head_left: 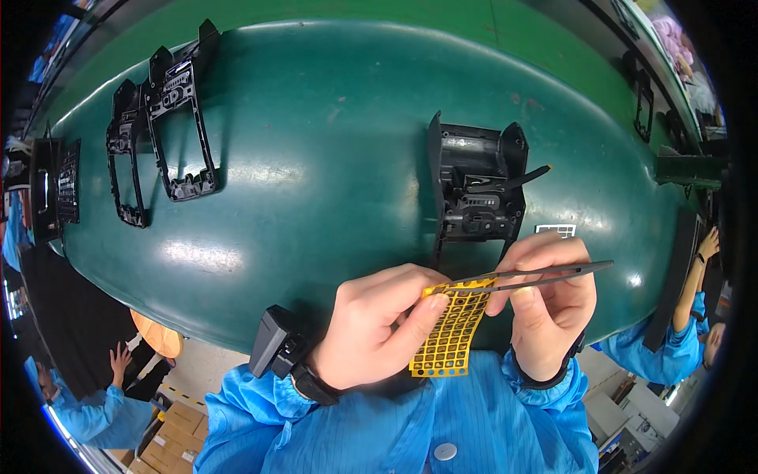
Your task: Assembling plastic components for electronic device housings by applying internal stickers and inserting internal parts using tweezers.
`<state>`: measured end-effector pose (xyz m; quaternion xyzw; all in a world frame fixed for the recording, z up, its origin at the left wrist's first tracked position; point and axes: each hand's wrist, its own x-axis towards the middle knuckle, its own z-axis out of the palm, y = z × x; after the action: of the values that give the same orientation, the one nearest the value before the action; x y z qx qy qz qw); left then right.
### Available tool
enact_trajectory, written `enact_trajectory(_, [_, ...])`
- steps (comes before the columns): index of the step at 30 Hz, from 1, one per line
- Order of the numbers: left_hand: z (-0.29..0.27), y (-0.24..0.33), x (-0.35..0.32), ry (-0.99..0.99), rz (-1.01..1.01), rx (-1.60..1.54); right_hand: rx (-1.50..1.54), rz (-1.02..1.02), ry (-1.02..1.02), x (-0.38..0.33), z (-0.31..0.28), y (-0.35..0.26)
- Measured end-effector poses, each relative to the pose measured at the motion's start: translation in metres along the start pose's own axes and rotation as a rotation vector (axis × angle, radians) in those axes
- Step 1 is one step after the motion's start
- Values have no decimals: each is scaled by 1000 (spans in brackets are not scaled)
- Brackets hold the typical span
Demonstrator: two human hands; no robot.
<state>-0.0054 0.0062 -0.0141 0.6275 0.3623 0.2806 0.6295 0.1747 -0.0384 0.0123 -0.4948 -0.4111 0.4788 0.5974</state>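
My left hand (383, 320) pinches the top edge of a yellow sheet (448, 340) covered in rows of small black pieces. The sheet hangs down in front of my blue smock. In my right hand (551, 296) are dark tweezers (545, 276), their tips at the sheet's upper edge. Whether the tips grip a piece I cannot tell. Just beyond my hands lies a black plastic housing (479, 197) with raised side walls; its near part is hidden behind my right hand. A thin dark tool (523, 177) with a yellowish tip rests across the housing.
Two black plastic frames (180, 134) lie at the far left of the green table (316, 118). A small white sheet with a grid (555, 230) is right of the housing. Other people in blue work at left (110, 415) and right (671, 347). Cardboard boxes (175, 434) stand below left.
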Motion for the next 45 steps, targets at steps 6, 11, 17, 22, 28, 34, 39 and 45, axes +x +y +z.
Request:
enact_trajectory(6, [-1, 0, 1, -2, 10, 4, 1, 0, -11, 1, -1, 2])
enact_trajectory(11, [-1, -1, 0, -5, 3, 0, 53, 17, 27, 1, -1, -1])
enact_trajectory(17, [-1, 0, 0, -4, -14, 34, -43, -36, 167, 18, -20, -5])
enact_trajectory(22, [3, -4, 1, 59, 85, 26, -103, 11, 168, 22, -25, 4])
enact_trajectory(28, [-1, 2, 0, 1, -36, 12, -97, 40, 155, 22, -25, 11])
enact_trajectory(34, [0, 1, 1, 10, -19, 15, -79, 42, 142, 23, -27, 12])
enact_trajectory(39, [-1, 3, 1, 3, -34, 14, -87, 42, 135, 23, -26, 12])
enact_trajectory(45, [-2, 3, 1, 0, -40, 14, -97, 40, 132, 24, -26, 12])
